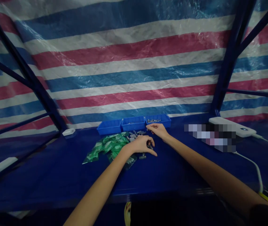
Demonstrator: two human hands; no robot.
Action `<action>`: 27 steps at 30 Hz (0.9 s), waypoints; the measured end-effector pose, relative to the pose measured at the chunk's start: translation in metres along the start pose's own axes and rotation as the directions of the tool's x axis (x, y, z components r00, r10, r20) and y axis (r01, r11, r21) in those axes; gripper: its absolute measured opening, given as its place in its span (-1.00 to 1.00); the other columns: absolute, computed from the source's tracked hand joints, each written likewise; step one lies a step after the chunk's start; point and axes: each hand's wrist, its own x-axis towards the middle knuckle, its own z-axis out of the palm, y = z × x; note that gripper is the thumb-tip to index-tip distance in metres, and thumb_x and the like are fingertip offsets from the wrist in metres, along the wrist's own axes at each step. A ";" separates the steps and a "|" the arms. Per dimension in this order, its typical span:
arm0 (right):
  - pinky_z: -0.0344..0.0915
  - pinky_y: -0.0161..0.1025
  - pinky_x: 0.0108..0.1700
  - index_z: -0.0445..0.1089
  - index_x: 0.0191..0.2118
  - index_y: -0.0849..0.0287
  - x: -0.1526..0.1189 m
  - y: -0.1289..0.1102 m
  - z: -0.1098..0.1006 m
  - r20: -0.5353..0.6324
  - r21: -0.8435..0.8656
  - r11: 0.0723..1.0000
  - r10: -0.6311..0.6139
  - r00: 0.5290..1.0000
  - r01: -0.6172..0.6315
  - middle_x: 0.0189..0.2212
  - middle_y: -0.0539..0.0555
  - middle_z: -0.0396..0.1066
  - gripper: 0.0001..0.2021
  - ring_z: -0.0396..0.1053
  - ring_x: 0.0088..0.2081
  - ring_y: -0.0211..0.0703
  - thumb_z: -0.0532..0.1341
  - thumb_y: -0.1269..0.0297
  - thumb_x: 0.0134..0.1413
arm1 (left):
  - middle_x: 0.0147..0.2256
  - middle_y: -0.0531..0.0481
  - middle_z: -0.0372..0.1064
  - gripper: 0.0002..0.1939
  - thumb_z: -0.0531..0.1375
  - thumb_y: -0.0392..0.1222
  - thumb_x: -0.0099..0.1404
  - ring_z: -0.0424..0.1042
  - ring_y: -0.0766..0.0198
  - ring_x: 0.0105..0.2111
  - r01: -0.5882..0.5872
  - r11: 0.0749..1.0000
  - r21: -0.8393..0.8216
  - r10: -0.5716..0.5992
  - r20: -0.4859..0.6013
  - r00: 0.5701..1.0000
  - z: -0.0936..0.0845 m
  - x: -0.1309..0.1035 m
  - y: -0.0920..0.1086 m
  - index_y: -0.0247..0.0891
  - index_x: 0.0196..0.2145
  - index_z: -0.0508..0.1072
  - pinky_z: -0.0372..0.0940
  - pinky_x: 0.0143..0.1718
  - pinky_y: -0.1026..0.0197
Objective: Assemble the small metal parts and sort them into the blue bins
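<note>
My left hand (143, 145) curves over small dark metal pieces, thumb and fingers apart; whether it touches those beneath it is hard to tell. Grey metal pieces (134, 136) lie in a loose pile just behind it. One piece (142, 156) sits on the table by my left thumb. My right hand (156, 129) is at the front of the right blue bin (166, 122), fingertips pinched together; anything between them is too small to name. Small shiny parts (153, 121) lie in that bin. Green plastic packets (111, 144) are heaped left of my left hand.
Two more blue bins (109, 127) stand in the row at the back. A white power bank (232, 126) with cables and a blurred-out object lie at the right. Small white boxes (69, 131) are at the left. Blue metal posts (229, 59) and a striped sheet (134, 62) rise behind.
</note>
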 end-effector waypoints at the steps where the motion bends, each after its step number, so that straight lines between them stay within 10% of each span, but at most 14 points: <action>1: 0.29 -0.33 -0.42 0.49 -0.29 0.17 -0.001 -0.004 0.000 0.049 0.049 0.999 0.012 0.999 -0.014 -0.39 0.08 0.50 -0.75 0.39 -0.40 -0.22 0.28 0.17 -0.13 | -0.51 0.08 0.33 -0.58 0.33 0.10 -0.15 0.29 0.35 -0.50 -0.007 1.000 -0.013 0.007 0.008 1.000 0.000 0.001 -0.001 -0.26 -0.41 0.47 0.13 -0.47 0.33; 7: 0.32 -0.28 -0.16 0.31 0.01 -0.06 -0.007 -0.022 0.001 0.265 0.255 0.967 -0.053 0.963 -0.017 0.07 0.03 0.29 -0.66 0.32 -0.01 -0.17 0.17 0.20 0.06 | -0.43 0.00 0.44 -0.74 0.32 -0.10 -0.03 0.35 0.33 -0.46 -0.052 0.997 -0.066 0.049 -0.048 0.998 0.006 0.006 -0.004 -0.29 -0.37 0.51 0.20 -0.41 0.31; 12: 0.35 -0.25 -0.23 0.43 -0.14 0.09 -0.014 -0.012 0.002 0.200 0.126 0.989 0.051 0.978 -0.078 -0.14 0.10 0.45 -0.73 0.40 -0.15 -0.15 0.10 0.16 0.11 | -0.30 -0.02 0.47 -0.81 0.28 -0.18 0.05 0.41 0.25 -0.31 -0.027 0.997 0.073 0.045 -0.246 0.968 0.005 0.008 -0.007 -0.25 -0.33 0.50 0.24 -0.20 0.20; 18: 0.34 -0.35 -0.44 0.48 -0.33 0.22 -0.021 -0.011 0.005 0.120 0.146 0.978 0.131 0.984 -0.149 -0.40 0.10 0.50 -0.72 0.43 -0.38 -0.21 0.14 0.12 0.07 | -0.29 -0.02 0.45 -0.80 0.21 -0.19 0.11 0.39 0.27 -0.34 0.081 0.996 0.025 -0.050 -0.604 0.796 -0.002 0.010 -0.010 -0.23 -0.26 0.47 0.27 -0.25 0.22; 27: 0.31 -0.40 -0.39 0.46 -0.40 0.23 -0.030 -0.025 0.006 0.153 0.381 0.881 0.241 0.958 -0.282 -0.47 0.10 0.47 -0.82 0.41 -0.42 -0.28 0.27 0.20 -0.05 | -0.29 0.01 0.47 -0.82 0.14 -0.35 0.10 0.39 0.31 -0.35 0.045 0.988 -0.148 -0.136 -0.696 0.705 -0.002 0.009 -0.007 -0.23 -0.32 0.47 0.27 -0.23 0.23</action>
